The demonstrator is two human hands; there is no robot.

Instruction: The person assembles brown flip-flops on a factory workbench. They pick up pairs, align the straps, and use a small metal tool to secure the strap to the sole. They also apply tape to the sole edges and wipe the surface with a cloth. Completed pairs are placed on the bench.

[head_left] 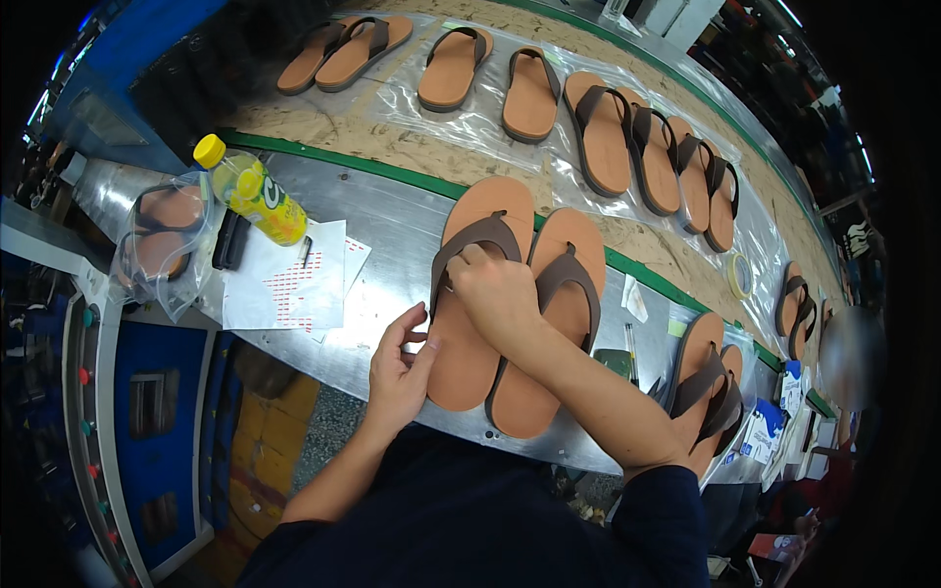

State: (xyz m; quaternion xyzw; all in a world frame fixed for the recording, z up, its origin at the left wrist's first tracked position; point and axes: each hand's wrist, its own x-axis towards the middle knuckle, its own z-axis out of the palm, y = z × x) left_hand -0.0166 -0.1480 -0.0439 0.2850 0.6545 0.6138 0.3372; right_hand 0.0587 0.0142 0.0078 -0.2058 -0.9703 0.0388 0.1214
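Observation:
Two tan flip-flops with brown straps lie side by side on the metal table before me, toes pointing away. My right hand [490, 294] is closed at the strap of the left flip-flop [456, 367], its fingertips partly hidden under the knuckles. That forearm crosses over the right flip-flop [529, 402]. Against the outer edge of the left flip-flop rests my left hand [395, 382], thumb by the footbed and fingers apart, not wrapped round the sole.
Several similar flip-flops [529, 98] stand on plastic sheeting along the green-edged bench behind. At left are a yellow-capped bottle [260, 201], printed paper [284, 294] and a bagged pair of sandals [162, 245]. More flip-flops [701, 343], a pen [631, 353] and a tape roll [739, 276] are at right.

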